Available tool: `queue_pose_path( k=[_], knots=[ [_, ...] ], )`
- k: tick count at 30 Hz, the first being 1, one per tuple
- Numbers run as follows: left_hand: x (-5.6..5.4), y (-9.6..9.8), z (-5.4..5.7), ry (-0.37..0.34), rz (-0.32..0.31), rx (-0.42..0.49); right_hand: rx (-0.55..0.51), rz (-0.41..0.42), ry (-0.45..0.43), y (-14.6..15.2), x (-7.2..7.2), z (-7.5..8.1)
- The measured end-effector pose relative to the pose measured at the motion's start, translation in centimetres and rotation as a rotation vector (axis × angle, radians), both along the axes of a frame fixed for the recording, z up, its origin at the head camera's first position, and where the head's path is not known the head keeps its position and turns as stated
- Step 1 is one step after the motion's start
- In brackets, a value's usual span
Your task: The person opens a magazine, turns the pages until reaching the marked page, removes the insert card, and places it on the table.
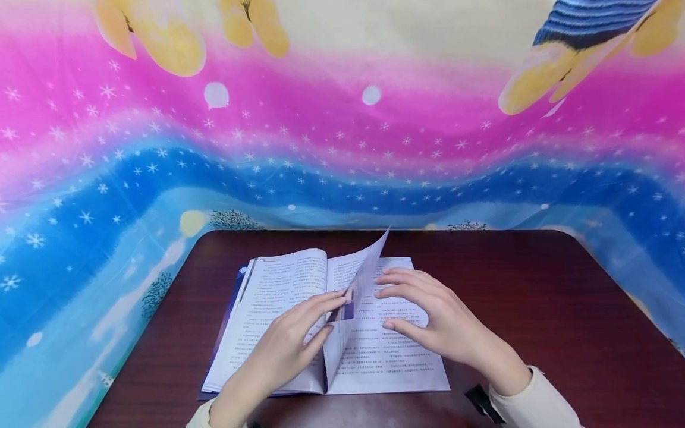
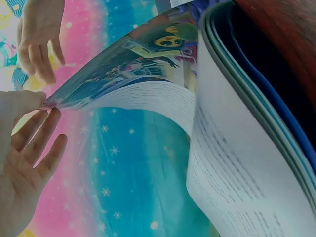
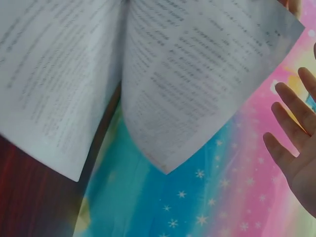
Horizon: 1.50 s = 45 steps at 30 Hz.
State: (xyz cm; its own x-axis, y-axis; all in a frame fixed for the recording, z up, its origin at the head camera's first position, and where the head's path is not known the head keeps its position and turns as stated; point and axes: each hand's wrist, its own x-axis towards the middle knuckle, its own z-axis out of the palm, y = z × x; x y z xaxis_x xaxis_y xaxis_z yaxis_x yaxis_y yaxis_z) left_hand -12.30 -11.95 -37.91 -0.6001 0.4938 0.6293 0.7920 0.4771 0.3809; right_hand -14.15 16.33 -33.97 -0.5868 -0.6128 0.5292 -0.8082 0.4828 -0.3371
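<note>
An open magazine (image 1: 278, 285) with columns of small print lies on the table. One page (image 1: 366, 273) stands up from the fold and curves to the right at its top. My left hand (image 1: 289, 339) pinches this page's edge between thumb and fingers, as the left wrist view shows, where the page carries a colourful illustration (image 2: 158, 54). Over the right-hand page, my right hand (image 1: 444, 315) hovers with fingers spread and slightly bent, holding nothing. In the right wrist view the lifted page's printed side (image 3: 192, 74) hangs beside the right hand (image 3: 301, 158), apart from its fingers.
The dark reddish-brown table (image 1: 535, 297) has rounded far corners. Behind and beside it hangs a pink and blue cloth (image 1: 332, 137) with snowflakes. A black strap (image 1: 483, 404) lies by the right sleeve (image 1: 535, 401). The magazine's dark blue cover (image 1: 235, 297) shows along the left.
</note>
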Motion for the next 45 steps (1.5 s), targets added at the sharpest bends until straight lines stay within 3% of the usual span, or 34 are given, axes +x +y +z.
queue_pose_path(
  k=[8,16,22,28,32,42,45],
  knots=[
    [0.3,-1.9,-0.2,0.037,0.073,0.065,0.053,-0.002,0.013,0.8,0.2,-1.8],
    [1.2,-4.2,-1.0,-0.017,0.209,0.018,0.073,-0.003,0.045,1.6,0.4,-2.9],
    [1.7,-6.0,-1.9,-0.029,0.233,-0.009,0.116,0.0,0.054,2.6,0.5,-3.9],
    [2.3,-7.6,-2.7,0.023,0.314,-0.066,0.171,-0.04,0.012,3.9,0.6,-4.9],
    [2.6,-8.4,-3.0,0.045,0.335,-0.077,0.192,-0.054,-0.014,4.7,0.6,-5.5],
    [3.6,-9.7,-3.2,-0.082,0.456,-0.183,0.229,-0.057,-0.024,6.1,1.0,-6.9],
    [3.8,-9.9,-3.3,-0.13,0.484,-0.208,0.26,-0.081,-0.065,6.5,1.1,-7.2]
  ],
)
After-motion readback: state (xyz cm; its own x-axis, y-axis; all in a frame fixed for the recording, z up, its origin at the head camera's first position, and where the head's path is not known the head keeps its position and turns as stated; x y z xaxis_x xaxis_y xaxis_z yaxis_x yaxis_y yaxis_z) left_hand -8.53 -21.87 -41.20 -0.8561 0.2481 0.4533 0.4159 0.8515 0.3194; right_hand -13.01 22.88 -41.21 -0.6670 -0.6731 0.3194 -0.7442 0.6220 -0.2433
